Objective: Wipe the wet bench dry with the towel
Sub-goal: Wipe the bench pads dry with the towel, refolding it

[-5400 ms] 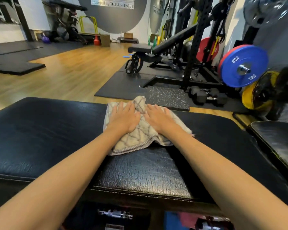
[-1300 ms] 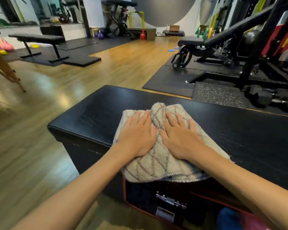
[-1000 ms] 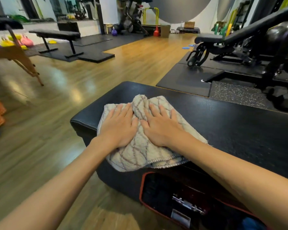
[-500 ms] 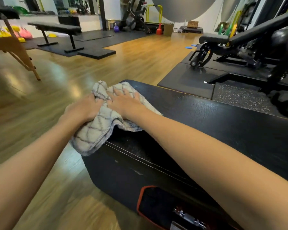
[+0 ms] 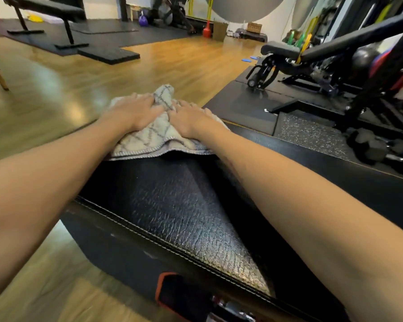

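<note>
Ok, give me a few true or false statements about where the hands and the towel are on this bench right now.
1. Both hands press on the towel. True: left hand, right hand.
2. The towel lies folded on the wooden floor. False: it lies on the black bench.
3. The towel sits at the bench's far end. True.
4. The right hand holds a dumbbell. False: it rests on the towel; the dumbbells lie on the floor.

Half a second ago the left hand (image 5: 135, 112) gripped the towel (image 5: 154, 135) hanging over the table (image 5: 184, 205) end corner. Now both hands press it flat at the far edge, right hand (image 5: 191, 119) alongside, the towel bunched between them.
</note>
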`<state>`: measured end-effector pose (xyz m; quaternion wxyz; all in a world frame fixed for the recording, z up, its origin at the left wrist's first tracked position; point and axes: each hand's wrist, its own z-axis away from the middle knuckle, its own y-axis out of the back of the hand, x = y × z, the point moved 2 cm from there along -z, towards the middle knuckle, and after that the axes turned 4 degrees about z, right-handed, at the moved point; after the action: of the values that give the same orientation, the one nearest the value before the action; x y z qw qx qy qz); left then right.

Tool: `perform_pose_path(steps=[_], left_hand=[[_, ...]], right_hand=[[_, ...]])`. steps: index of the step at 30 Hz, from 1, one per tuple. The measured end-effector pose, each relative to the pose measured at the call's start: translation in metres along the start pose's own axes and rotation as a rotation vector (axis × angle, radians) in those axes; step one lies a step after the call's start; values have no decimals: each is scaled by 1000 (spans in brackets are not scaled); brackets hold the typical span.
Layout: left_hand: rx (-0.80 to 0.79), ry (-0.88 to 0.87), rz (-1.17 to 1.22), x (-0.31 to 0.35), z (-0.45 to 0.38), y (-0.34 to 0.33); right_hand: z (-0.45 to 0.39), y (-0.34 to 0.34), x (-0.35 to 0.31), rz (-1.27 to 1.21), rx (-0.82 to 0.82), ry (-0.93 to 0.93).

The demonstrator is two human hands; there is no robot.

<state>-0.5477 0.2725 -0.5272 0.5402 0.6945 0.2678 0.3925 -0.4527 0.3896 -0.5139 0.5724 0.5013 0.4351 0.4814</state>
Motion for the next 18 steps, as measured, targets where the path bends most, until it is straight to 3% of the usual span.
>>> perform_pose_path(steps=[5, 11, 18], left_hand=[[-56, -117, -16, 57, 28, -12], [-8, -295, -87, 113, 77, -30], [-76, -304, -45, 164, 167, -27]], right_hand=[[53, -4, 35, -19, 57, -4], [126, -21, 74, -49, 68, -98], [226, -29, 80, -79, 55, -127]])
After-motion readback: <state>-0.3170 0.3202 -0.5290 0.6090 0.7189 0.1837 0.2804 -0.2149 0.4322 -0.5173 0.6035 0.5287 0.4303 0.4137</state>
